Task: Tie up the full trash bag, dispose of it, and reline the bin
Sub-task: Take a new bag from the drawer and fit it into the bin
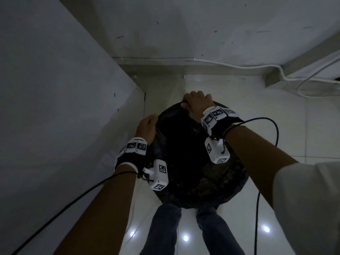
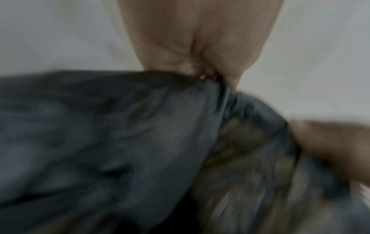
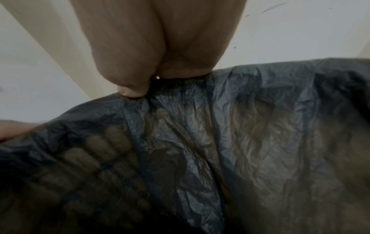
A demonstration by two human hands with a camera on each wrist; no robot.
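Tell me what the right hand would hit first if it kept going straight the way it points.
The right hand grips the bag at the bin's far edge, pointing toward the wall. Beyond it, only bare floor shows, so probably the wall's base; depth is unclear.

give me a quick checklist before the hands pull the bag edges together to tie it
1. Left hand grips the thin dark plastic trash bag edge: ok.
2. Right hand pinches the far edge: ok.
3. Bag edge freed all round the round bin: cannot tell, the near side looks draped over the rim.
4. Bag mouth gathered: not ok, it is wide open.
5. Wrist cable away from the bag: ok.
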